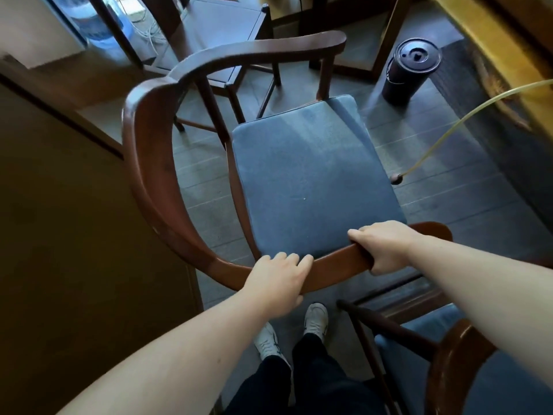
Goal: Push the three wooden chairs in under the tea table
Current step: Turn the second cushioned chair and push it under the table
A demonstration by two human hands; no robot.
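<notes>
A wooden chair (149, 151) with a curved armrest rail and a blue seat cushion stands in the middle of the view. My left hand (276, 281) grips its rail at the near side. My right hand (386, 247) grips the same rail a little further right. A second chair (454, 363) with a blue cushion is at the lower right, close to my legs. A third wooden chair (221, 28) stands beyond, at the top. The tea table (490, 34) shows as a thick yellow-edged slab along the upper right.
A dark cylindrical bin (410, 73) with a lid sits on the floor by the table. A thin yellowish hose (466, 118) hangs from the table, ending in a small plug. A wooden cabinet (74, 220) fills the left. A water bottle (95, 22) is at top left.
</notes>
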